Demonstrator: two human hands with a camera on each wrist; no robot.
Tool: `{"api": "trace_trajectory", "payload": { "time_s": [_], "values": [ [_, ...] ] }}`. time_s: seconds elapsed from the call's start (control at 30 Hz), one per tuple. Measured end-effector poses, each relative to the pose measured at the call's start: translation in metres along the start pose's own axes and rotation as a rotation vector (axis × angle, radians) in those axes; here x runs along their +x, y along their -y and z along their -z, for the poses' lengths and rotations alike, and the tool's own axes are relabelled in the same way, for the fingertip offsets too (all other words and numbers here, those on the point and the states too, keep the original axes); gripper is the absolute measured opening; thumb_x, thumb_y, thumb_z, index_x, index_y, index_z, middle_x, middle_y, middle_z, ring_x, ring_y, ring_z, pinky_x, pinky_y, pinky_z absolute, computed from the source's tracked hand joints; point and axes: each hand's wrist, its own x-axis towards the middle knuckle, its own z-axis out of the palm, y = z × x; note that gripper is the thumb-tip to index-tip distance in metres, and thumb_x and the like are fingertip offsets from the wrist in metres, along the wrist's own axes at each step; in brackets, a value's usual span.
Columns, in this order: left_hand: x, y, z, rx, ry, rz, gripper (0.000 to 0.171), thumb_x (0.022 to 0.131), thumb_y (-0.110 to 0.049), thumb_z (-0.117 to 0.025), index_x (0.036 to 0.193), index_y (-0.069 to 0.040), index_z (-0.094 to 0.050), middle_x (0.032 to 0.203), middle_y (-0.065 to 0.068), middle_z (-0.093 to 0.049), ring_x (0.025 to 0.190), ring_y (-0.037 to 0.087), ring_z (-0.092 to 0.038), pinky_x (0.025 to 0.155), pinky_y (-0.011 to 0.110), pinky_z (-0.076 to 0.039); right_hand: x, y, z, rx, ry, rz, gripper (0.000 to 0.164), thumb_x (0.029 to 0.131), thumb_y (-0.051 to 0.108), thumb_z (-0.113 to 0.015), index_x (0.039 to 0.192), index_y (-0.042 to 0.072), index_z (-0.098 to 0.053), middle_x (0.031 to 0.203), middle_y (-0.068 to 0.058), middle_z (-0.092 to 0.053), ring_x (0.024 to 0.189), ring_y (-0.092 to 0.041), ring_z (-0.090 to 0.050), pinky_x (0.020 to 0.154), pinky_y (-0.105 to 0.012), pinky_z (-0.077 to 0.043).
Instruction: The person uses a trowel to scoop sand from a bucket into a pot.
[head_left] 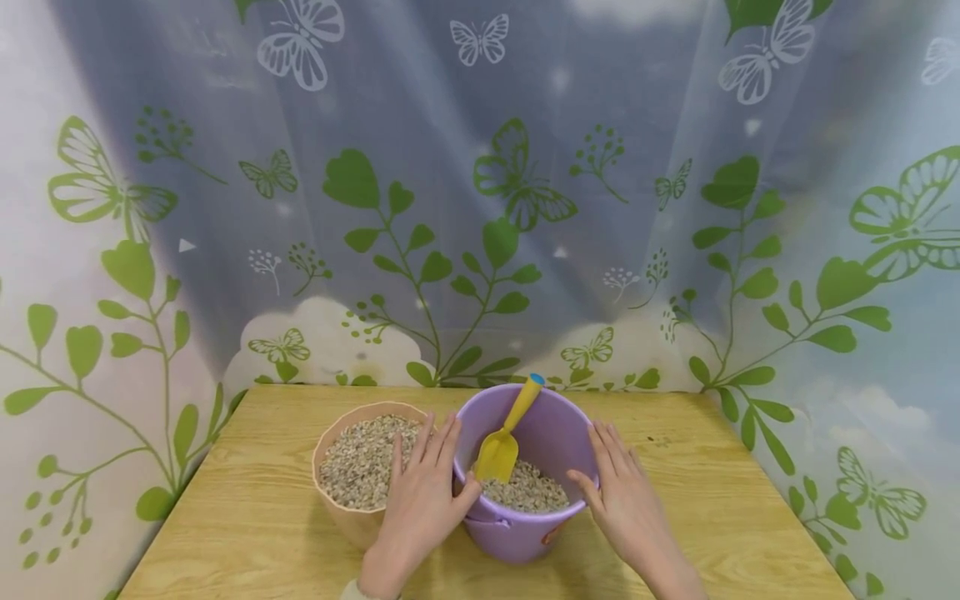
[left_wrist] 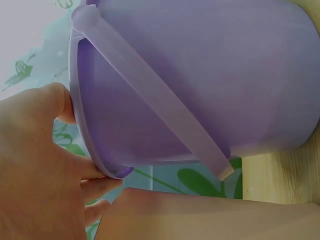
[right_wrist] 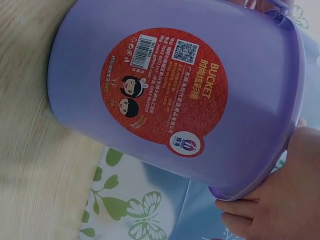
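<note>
A purple plastic bucket (head_left: pixel 517 540) stands upright on the table with pale grey-beige grains (head_left: pixel 534 490) at its bottom. Inside it a yellow toy shovel (head_left: pixel 498 455) leans, its blue-tipped handle rising past the far rim. My left hand (head_left: pixel 423 492) touches the rim on the left, fingers stretched forward, thumb at the near edge. On the right side my right hand (head_left: pixel 626 504) rests against the rim, its fingers extended too. The bucket's handle strip (left_wrist: pixel 150 90) hangs down along its wall. A round red label (right_wrist: pixel 162 95) shows on the side.
Close on the left stands a peach-coloured tub (head_left: pixel 352 523) filled with similar grains, partly covered by my left hand. The wooden table (head_left: pixel 247 500) ends at the back against a curtain (head_left: pixel 420 250) printed with butterflies and leaves, which also hangs along both sides.
</note>
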Motion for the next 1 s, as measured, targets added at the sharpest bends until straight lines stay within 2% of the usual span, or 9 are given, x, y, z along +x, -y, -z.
{"api": "trace_trajectory", "payload": {
  "time_s": [0.37,1.0],
  "values": [
    [-0.003,-0.0003,-0.0007,0.006,-0.016,-0.012,0.068,0.093,-0.039,-0.055,0.152,-0.007,-0.044,0.159,0.007,-0.041,0.151,0.033,-0.027,0.118,0.064,-0.012,-0.0043,0.0011,0.0014,-0.004,-0.017,0.01,0.068,0.104,0.04,-0.054,0.152,-0.005,-0.037,0.16,-0.022,-0.034,0.147,-0.041,-0.032,0.111,-0.062,-0.032],
    [-0.0046,0.002,-0.0026,0.02,-0.039,-0.007,0.067,0.093,-0.039,-0.055,0.152,-0.008,-0.045,0.159,0.005,-0.042,0.151,0.031,-0.028,0.119,0.063,-0.012,-0.0052,0.0006,-0.0021,0.0,-0.002,-0.016,0.068,0.105,0.041,-0.051,0.153,-0.004,-0.035,0.159,-0.022,-0.034,0.148,-0.041,-0.031,0.115,-0.06,-0.027]
  ]
}}
